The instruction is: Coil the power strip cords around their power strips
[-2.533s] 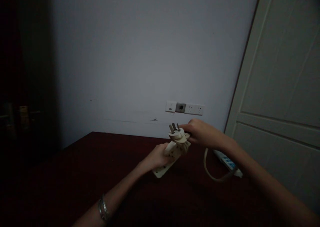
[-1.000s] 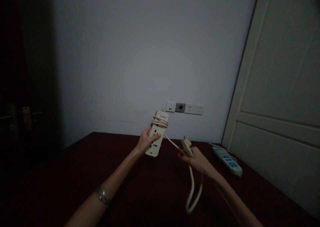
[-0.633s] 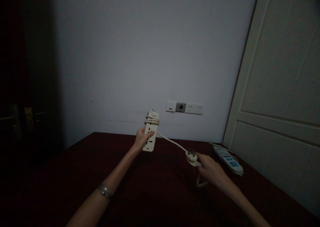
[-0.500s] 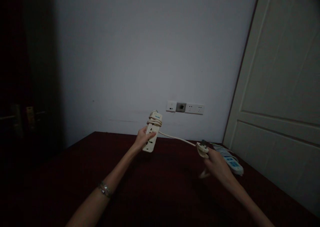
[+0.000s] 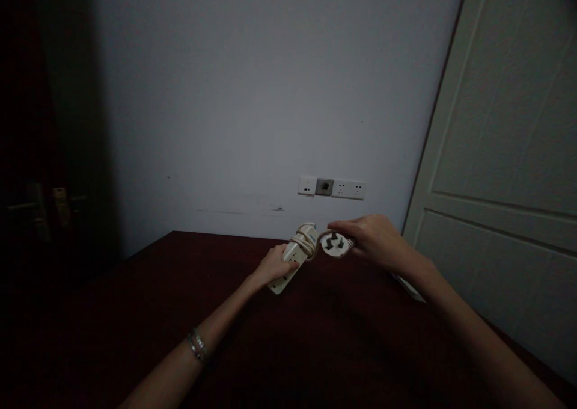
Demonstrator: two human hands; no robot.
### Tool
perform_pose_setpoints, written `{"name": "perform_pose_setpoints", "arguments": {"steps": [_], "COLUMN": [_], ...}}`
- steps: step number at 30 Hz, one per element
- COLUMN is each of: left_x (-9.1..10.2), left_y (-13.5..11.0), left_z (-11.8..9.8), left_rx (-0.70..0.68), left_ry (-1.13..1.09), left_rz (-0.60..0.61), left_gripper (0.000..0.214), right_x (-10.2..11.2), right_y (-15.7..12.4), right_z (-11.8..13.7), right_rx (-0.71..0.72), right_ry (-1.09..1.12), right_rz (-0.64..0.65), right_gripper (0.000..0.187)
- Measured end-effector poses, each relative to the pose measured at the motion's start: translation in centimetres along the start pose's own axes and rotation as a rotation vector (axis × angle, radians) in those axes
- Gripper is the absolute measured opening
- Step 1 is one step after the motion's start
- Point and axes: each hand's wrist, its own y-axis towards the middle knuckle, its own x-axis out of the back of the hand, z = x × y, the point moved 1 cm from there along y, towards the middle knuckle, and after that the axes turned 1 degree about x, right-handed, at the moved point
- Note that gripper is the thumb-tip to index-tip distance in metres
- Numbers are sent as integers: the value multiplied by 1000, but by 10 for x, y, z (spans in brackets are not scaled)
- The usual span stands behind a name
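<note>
My left hand (image 5: 274, 266) is closed around the lower part of a cream power strip (image 5: 295, 256), held tilted above a dark red table (image 5: 189, 301). Loops of its cream cord wrap the strip's upper end. My right hand (image 5: 375, 239) grips the cord's plug (image 5: 334, 244) right beside the strip's top, with the dark prongs facing me. The two hands are close together just below the wall sockets.
A row of white wall sockets (image 5: 332, 187) sits on the pale wall above the hands. A second white strip (image 5: 409, 287) lies on the table behind my right forearm, mostly hidden. A cream door (image 5: 509, 156) stands at right; a dark door with a handle (image 5: 40, 207) at left.
My right hand swung the plug from far out on the right up to the strip's top end, taking up the stretched cord. My left hand lowered and tilted the strip.
</note>
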Motion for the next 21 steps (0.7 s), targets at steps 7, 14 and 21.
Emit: {"name": "perform_pose_setpoints", "arguments": {"steps": [7,14,21], "left_x": [-22,-11,0], "left_y": [-32,-72,-90], "left_z": [-15,-46,-47], "left_rx": [-45,-177,-353], "left_ry": [116,234,-85], "left_rz": [190,334,367], "left_gripper": [29,37,40], "right_x": [6,-23,-71], "right_y": [43,71,63], "right_z": [15,16,-1], "right_rx": [190,225,76], "right_ry": [-3,147,828], "right_rz": [162,221,279], "right_gripper": [26,30,26]}}
